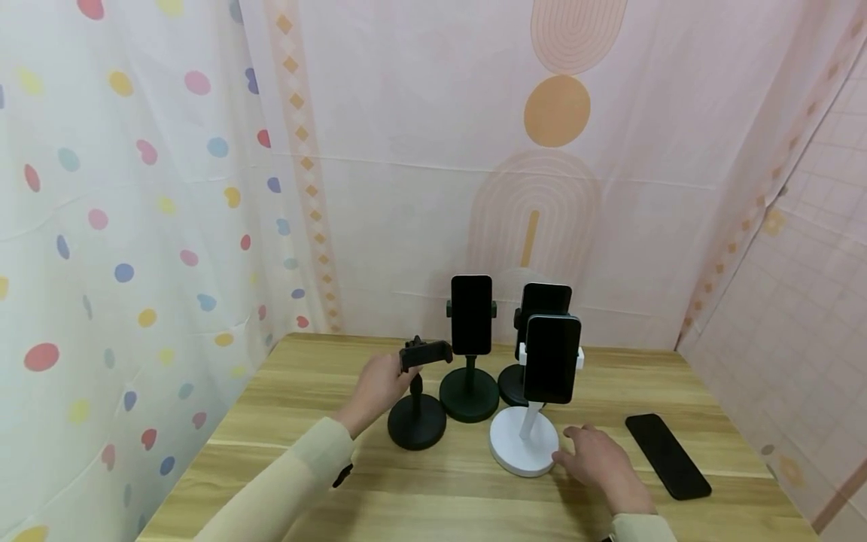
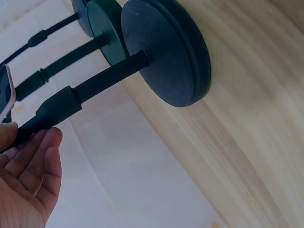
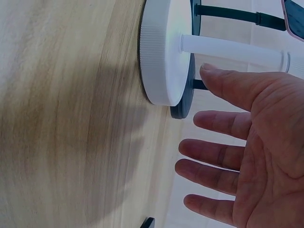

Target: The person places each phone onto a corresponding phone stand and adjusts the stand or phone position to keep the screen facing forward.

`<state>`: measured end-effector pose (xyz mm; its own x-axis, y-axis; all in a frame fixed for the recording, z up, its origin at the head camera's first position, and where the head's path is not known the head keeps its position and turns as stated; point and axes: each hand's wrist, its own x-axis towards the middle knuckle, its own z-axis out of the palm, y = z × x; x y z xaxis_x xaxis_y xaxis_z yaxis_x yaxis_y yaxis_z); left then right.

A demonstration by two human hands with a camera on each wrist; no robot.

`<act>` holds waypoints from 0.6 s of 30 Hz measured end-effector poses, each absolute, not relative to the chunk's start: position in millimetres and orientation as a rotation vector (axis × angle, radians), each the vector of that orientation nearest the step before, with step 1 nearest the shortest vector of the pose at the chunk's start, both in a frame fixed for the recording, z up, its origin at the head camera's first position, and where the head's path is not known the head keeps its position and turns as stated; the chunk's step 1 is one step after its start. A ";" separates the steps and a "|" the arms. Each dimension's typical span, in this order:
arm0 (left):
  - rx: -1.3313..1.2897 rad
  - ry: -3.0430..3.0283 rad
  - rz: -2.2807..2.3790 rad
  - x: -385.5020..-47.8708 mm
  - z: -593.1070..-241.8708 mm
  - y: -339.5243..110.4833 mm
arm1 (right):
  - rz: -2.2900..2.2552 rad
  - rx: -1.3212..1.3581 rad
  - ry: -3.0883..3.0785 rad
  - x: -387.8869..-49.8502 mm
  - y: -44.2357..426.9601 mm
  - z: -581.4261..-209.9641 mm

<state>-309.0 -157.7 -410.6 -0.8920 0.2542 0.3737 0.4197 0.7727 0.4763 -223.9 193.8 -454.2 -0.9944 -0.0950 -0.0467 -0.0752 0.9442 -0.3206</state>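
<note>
At the left, my left hand (image 1: 381, 385) grips the upper stem of a black phone stand (image 1: 416, 424), just below its clamp (image 1: 428, 354), which carries no phone. In the left wrist view the thumb and fingers close round the stem (image 2: 59, 105). My right hand (image 1: 599, 458) is spread beside the round base of a white phone stand (image 1: 524, 446), and its straight fingers (image 3: 211, 157) hold nothing. Upright in the white stand is a phone (image 1: 552, 360) with a dark screen. Whether the right thumb touches the base cannot be told.
Behind stands a dark green phone stand (image 1: 470, 394) with a phone (image 1: 471, 315) in it. Another black stand (image 1: 512, 385) with a phone (image 1: 546, 299) is partly hidden by the white one. A black phone (image 1: 667, 456) lies flat on the wooden table (image 1: 433, 512) at the right. Curtains surround the table.
</note>
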 end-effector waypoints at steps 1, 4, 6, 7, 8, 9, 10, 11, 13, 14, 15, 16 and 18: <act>-0.531 -2.675 -0.821 -306.9 -410.9 -157.2 | -0.497 -0.135 3.038 -223.7 193.6 -454.0; -0.567 -2.656 -0.819 -300.9 -411.8 -154.8 | -0.495 -0.143 3.042 -223.2 193.4 -453.8; -0.591 -2.645 -0.836 -296.7 -411.8 -152.4 | -0.500 -0.146 3.044 -223.0 193.1 -453.1; -0.608 -2.637 -0.838 -294.8 -412.1 -151.1 | -0.506 -0.144 3.043 -223.0 193.0 -453.0; -0.623 -2.632 -0.836 -293.2 -412.3 -149.7 | -0.512 -0.140 3.042 -222.8 192.7 -452.6; -0.642 -2.626 -0.846 -291.6 -412.8 -148.3 | -0.513 -0.141 3.043 -222.8 192.6 -452.4; -0.661 -2.618 -0.859 -289.9 -412.9 -146.8 | -0.517 -0.138 3.042 -222.7 192.5 -452.3; -0.679 -2.611 -0.866 -288.4 -413.4 -145.2 | -0.518 -0.139 3.043 -222.7 192.6 -452.5; -0.715 -2.595 -0.867 -286.0 -414.4 -142.0 | -0.520 -0.141 3.044 -222.7 192.8 -452.9; -0.728 -2.588 -0.870 -284.7 -415.0 -140.2 | -0.520 -0.143 3.045 -222.6 192.9 -452.9; -0.739 -2.585 -0.873 -283.2 -415.4 -138.4 | -0.519 -0.146 3.046 -222.8 193.1 -453.3; -0.746 -2.581 -0.862 -282.1 -416.0 -136.5 | -0.523 -0.146 3.046 -222.9 193.2 -453.6; -0.752 -2.581 -0.842 -279.4 -416.3 -132.6 | -0.523 -0.152 3.048 -223.1 193.6 -454.1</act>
<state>-279.4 -132.6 -416.3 -0.8088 0.3813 0.4477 0.5719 0.6871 0.4481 -223.1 193.6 -454.1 -0.9942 -0.1042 -0.0282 -0.0888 0.9382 -0.3346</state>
